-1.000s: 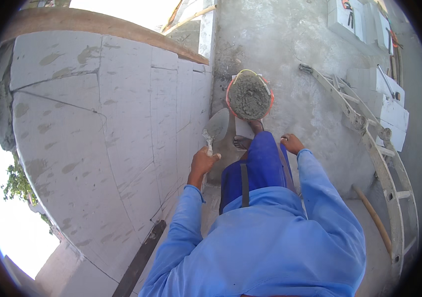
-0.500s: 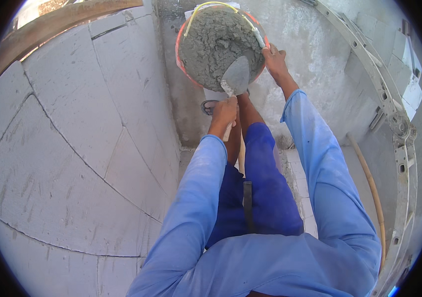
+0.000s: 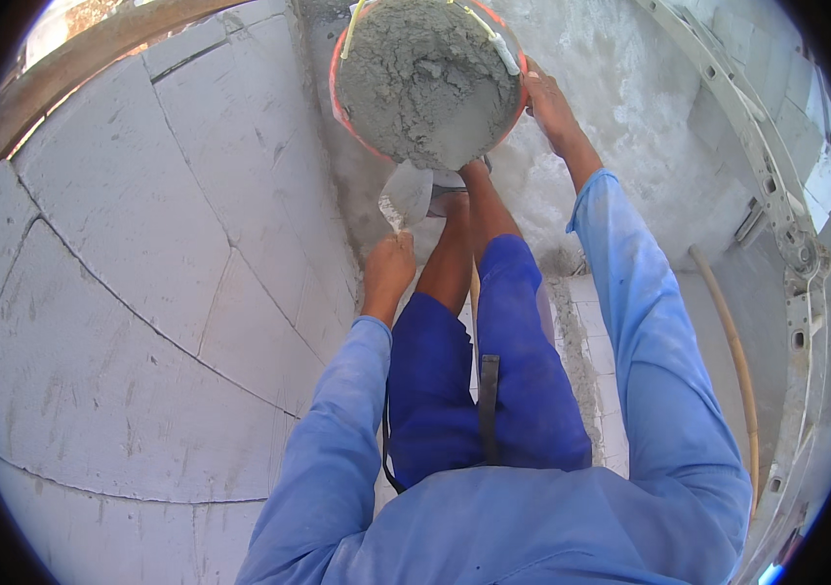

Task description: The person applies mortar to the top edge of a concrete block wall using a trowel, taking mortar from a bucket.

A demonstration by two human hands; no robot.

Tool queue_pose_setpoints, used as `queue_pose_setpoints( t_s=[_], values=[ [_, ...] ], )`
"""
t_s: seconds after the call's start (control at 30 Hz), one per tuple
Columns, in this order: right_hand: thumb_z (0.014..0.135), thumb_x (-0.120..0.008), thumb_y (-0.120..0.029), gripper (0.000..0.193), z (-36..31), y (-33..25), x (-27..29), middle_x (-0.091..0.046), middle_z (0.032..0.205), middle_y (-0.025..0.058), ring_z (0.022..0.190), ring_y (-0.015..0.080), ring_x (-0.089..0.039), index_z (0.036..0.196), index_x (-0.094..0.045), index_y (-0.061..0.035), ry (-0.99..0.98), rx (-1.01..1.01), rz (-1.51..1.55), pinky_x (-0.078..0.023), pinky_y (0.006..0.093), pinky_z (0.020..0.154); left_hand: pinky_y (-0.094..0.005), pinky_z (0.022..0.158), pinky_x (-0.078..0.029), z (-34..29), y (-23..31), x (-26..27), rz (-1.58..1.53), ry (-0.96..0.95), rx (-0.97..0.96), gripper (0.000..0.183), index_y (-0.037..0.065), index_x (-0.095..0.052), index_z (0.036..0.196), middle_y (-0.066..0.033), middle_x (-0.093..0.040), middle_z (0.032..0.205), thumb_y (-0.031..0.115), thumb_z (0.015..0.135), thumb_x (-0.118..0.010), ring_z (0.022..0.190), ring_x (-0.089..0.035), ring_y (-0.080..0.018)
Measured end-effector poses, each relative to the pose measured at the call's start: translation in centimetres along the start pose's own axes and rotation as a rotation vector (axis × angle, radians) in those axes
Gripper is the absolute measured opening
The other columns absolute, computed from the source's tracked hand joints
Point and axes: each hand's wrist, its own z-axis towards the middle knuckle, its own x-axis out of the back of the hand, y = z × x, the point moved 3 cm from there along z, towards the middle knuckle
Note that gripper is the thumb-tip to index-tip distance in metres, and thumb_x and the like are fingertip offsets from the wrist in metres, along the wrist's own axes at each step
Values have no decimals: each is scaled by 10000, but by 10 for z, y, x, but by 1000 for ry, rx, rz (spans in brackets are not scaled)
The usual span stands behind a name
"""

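A round bucket [image 3: 336, 93] with an orange-red rim stands in front of my feet, heaped with wet grey mortar [image 3: 420, 73]. My left hand [image 3: 390, 267] is closed round the handle of a trowel [image 3: 406, 197], whose pale metal blade lies just below the near rim of the bucket. The trowel's handle is mostly hidden in my fist. On the right side my right hand [image 3: 549, 104] grips the bucket's rim, next to the white grip of its yellow wire handle [image 3: 486, 23].
To the left rises a wall of large pale blocks [image 3: 113, 322] with open joints, and a wooden beam [image 3: 94, 68] runs along its top. A perforated metal frame [image 3: 796, 258] curves down the right side, beside a wooden pole [image 3: 728, 341]. Rough grey plaster [image 3: 630, 78] lies behind the bucket.
My left hand has drawn the trowel off the mortar, back and to the left, below the rim. The bucket sits slightly higher in view; my right hand stays on its rim.
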Motion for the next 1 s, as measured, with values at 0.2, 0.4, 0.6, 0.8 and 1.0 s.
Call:
queue_pose_setpoints(
  t_s=[0.2,0.4,0.6,0.8,1.0],
  values=[
    [964,-251,-442,555,-6,-1,9,-437,1346,100,1177,252,-453,1437,-289,-154,-86,-182,129,-329,389,1004,-441,622,-477,26,71,-23,-448,-260,67,430,-75,-591,828,-274,-613,737,285,921,-374,574,-616,-369],
    [969,-239,-451,572,-8,-7,2,-390,1393,113,1258,301,-400,1460,-236,-157,-69,-229,127,-282,419,1047,-397,533,-459,85,106,-48,-772,-220,-56,394,-58,-588,803,-243,-576,612,292,870,-420,457,-592,-279],
    [971,-240,-450,577,-15,-23,-1,-385,1400,105,1231,302,-426,1447,-267,-126,-109,-107,188,-266,429,1057,-475,679,-468,71,90,-55,-635,-105,-86,388,-23,-589,867,-293,-609,800,332,848,-434,697,-607,-431],
    [966,-260,-487,585,-12,-17,7,-388,1384,93,1218,275,-424,1440,-295,-147,-87,-129,173,-272,434,1043,-498,785,-438,29,94,-22,-455,92,-85,340,2,-588,929,-293,-602,921,310,837,-479,908,-561,-463],
    [946,-263,-537,620,-15,-26,-1,-360,1401,97,1222,305,-418,1449,-272,-174,-111,-68,217,-262,451,1038,-475,739,-451,48,75,-18,-336,605,-297,292,9,-573,971,-214,-547,903,181,750,-656,854,-548,-404]
  ],
)
